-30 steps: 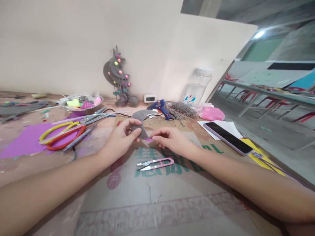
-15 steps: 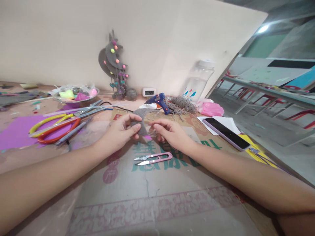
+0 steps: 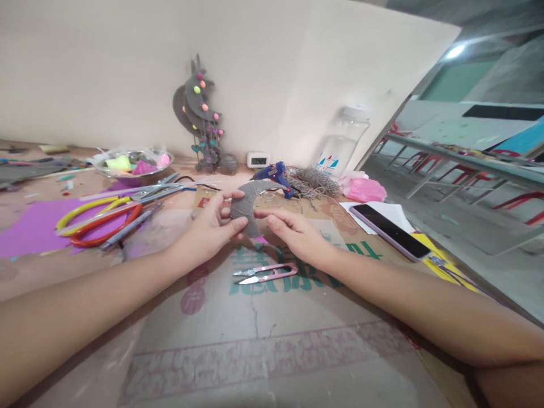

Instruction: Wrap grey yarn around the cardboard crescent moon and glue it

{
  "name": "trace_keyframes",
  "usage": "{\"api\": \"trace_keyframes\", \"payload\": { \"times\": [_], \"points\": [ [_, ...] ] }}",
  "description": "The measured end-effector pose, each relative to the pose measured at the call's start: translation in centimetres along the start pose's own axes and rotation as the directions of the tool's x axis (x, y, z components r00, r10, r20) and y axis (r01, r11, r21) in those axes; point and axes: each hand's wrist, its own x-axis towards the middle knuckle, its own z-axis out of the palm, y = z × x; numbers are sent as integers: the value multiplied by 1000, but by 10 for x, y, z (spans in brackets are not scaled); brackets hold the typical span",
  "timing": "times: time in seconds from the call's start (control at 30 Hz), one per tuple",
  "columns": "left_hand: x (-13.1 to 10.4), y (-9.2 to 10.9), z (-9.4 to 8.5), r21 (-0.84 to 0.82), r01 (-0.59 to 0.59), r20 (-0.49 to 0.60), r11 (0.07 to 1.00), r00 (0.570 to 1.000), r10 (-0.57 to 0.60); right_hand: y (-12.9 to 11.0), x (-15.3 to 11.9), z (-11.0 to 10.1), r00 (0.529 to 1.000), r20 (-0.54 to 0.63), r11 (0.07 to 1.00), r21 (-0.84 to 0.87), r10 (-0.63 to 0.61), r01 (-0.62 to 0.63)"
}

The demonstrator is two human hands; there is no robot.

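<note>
Big picture first: I'm looking down on a flattened cardboard sheet [image 3: 272,334] filling the lower frame, laid there, I'd judge, to shield the table under the work. At mid-left lies a purple sheet [image 3: 29,229] with the long scissors [image 3: 100,218] resting across it. Right of centre, a phone [image 3: 389,229] lies face up on white paper.

Now the middle. My left hand [image 3: 208,229] pinches the grey crescent [image 3: 249,207] between thumb and curled fingers, gripping its thick lower part, which keeps it lifted clear of the cardboard. My right hand [image 3: 293,232] comes in from the right, fingers narrow and bent, tips touching the crescent's lower edge, steadying it as I read it.

The crescent sits just above frame centre. Its long axis curves from its lower tip up and toward the right, the upper tip pointing at the blue glue gun [image 3: 274,175] behind.

Smallest: pink snips [image 3: 267,272] lie below both hands, blades pointing left.
</note>
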Motion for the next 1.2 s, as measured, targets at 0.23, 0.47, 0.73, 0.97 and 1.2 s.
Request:
{"api": "trace_keyframes", "payload": {
  "times": [0.23, 0.47, 0.73, 0.97, 1.2],
  "points": [
    [2, -6, -6, 224, -126, 40, 967, 992, 120, -6, -2, 1, 985, 89, 989, 21, -149, 148],
    [10, -22, -18, 465, -286, 132, 838, 958, 254, -14, -4, 0, 986, 154, 998, 12, -70, 69],
    [-3, 7, -9, 499, -241, 7, 832, 961, 275, -10, -5, 1, 984, 161, 997, 20, -78, 76],
    [-1, 2, -5, 429, -63, -176, 901, 973, 152, -5, 1, 2, 992, -77, 963, 258, 100, -77],
    [-3, 6, -2, 492, 191, -200, 849, 974, -103, -7, 6, 6, 950, 136, 866, 391, 280, -311]
  ]
}}
